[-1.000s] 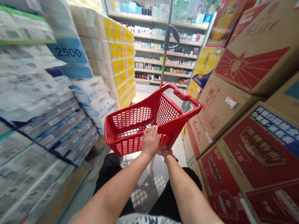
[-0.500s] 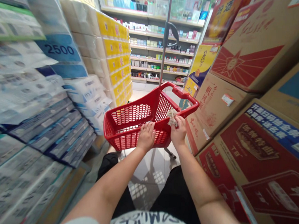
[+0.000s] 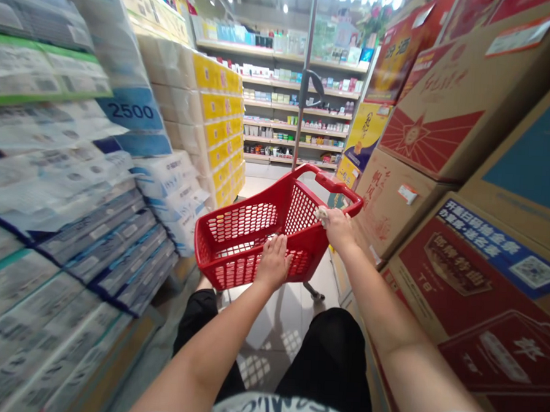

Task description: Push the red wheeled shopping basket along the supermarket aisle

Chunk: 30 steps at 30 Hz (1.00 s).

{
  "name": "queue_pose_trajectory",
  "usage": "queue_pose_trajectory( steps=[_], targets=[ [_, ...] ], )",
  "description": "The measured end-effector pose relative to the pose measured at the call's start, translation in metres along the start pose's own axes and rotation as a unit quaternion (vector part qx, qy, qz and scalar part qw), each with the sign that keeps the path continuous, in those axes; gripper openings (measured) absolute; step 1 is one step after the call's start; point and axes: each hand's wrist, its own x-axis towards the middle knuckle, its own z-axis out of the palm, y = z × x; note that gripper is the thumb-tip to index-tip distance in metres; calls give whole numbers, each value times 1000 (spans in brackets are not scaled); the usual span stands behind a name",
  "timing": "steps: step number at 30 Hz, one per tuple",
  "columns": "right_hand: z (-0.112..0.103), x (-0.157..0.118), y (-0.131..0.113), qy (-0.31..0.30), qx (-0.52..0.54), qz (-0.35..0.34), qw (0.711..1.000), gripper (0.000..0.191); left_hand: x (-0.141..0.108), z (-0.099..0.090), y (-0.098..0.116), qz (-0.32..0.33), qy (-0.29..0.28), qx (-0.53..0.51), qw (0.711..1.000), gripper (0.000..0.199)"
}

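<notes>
A red plastic shopping cart (image 3: 234, 271) with perforated sides stands before my knees, its looped handle at the upper right. My left hand (image 3: 272, 264) lies on the near rim, fingers stretched flat across it and thumb slightly apart. A crumpled pale cloth (image 3: 321, 214) is pinched in my right hand (image 3: 341, 228), which presses it against the cart's rim just below the handle. Part of the cloth is hidden under my fingers. A metal leg with a caster (image 3: 315, 292) shows under the basket.
Wrapped paper packs (image 3: 116, 247) are stacked along the left, with yellow-fronted packs (image 3: 218, 111) behind. Cardboard cartons (image 3: 445, 129) rise close on the right. A grey door handle (image 3: 312, 88) on a metal post stands beyond the cart, before shelves of goods (image 3: 260, 128).
My right hand has moved right along the rim with the cloth, towards the handle. My left hand stays on the near rim. The view has tilted up slightly.
</notes>
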Motion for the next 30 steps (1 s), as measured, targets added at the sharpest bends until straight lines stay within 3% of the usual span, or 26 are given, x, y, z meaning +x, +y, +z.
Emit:
queue_pose_trajectory(
  steps=[5, 11, 17, 20, 23, 26, 28, 30],
  targets=[
    [-2, 5, 2, -51, -34, 45, 997, 30, 3, 2, 9, 4, -23, 11, 1000, 65],
    [-6, -7, -8, -52, -19, -25, 998, 38, 8, -11, -9, -31, -55, 32, 997, 64],
    [-3, -35, -43, -4, -59, -121, 991, 50, 0, -25, -42, -80, -70, 70, 992, 63],
    [-11, -35, -60, -32, -67, -157, 985, 50, -10, -29, -60, -92, -56, 65, 992, 67],
    [-19, -26, -80, -80, -65, -138, 985, 47, -17, -38, -78, -100, -46, 50, 993, 66],
    [-17, -24, -106, -81, -69, -69, 992, 43, -19, -52, -87, -114, -61, 44, 991, 63],
    [-14, -29, -123, -64, -80, -55, 993, 45, -17, -61, -84, -140, -70, 47, 987, 60],
    [-15, -37, -135, -55, -74, -87, 992, 49, -16, -68, -75, -151, -60, 44, 986, 62]
  ],
)
